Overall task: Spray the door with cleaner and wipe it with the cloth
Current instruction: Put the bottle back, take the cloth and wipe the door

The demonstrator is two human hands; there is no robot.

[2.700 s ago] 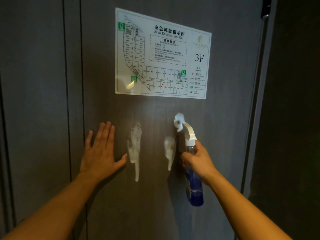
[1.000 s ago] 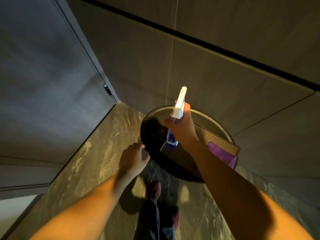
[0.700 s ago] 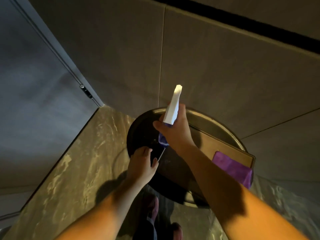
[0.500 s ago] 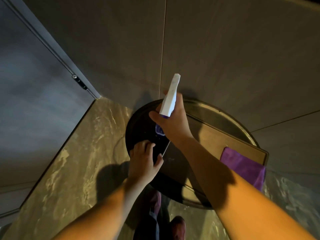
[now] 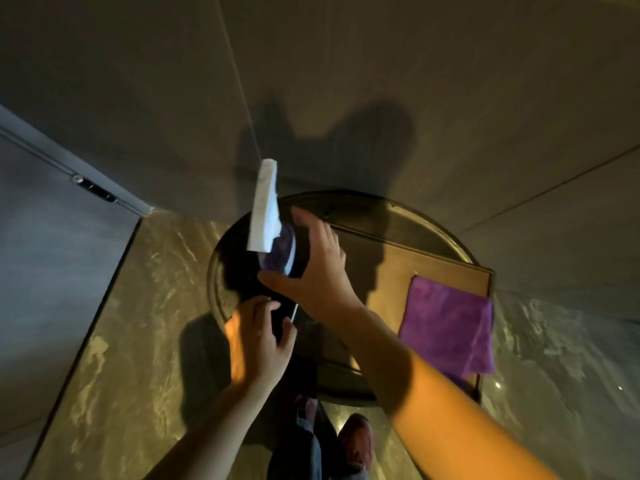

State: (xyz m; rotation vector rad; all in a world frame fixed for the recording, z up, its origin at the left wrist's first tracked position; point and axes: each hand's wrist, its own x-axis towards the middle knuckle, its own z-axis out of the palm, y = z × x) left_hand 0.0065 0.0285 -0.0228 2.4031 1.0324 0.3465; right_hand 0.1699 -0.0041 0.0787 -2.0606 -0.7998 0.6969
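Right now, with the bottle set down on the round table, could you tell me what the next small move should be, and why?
Probably let the right hand leave the spray bottle and reach right for the purple cloth. Its fingers are spread open around the bottle, which stands on the round table, and the cloth hangs untouched over the wooden board at the table's right side.

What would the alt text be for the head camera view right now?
Looking down, the right hand opens around a spray bottle standing on a round dark table. The left hand rests at the table's near edge. A purple cloth hangs off a wooden board on the table.
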